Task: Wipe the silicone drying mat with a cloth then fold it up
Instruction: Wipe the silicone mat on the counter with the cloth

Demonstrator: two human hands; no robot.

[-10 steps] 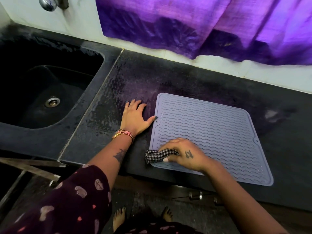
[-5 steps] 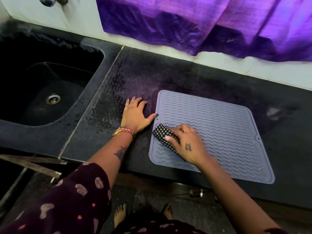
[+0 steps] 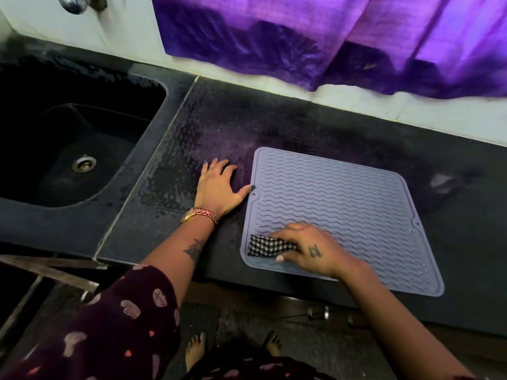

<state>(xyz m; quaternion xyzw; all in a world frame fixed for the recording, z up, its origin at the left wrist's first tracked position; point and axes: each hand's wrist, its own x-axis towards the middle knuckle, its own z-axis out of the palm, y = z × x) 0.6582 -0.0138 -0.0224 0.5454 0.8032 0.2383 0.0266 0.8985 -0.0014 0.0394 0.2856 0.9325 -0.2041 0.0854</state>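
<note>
The mat (image 3: pixel 340 215) lies flat on the dark counter (image 3: pixel 315 133), its near edge close to the counter's front lip and its far edge well short of the white wall (image 3: pixel 131 37). Bare counter lies open on every side of it: a wide wet strip to the left reaching the seam beside the sink (image 3: pixel 68 149), and more bare counter to the right. The mat is a rounded rectangle turned slightly, its right side swung toward the person, and its long axis runs roughly left to right. It is pale lilac and ribbed with fine wavy ridges running along that axis, with a small hole at the left and right rims. The right hand (image 3: pixel 307 249) rests on the mat's near left corner, fingers curled over a bunched black-and-white checked cloth (image 3: pixel 267 246), pressing it to the ridges. The left hand (image 3: pixel 218 186) lies flat and spread on the counter just left of the mat, thumb tip touching the mat's edge by the hole, holding nothing. The counter is speckled and beaded with water. A purple curtain (image 3: pixel 329 42) hangs over the wall behind.
</note>
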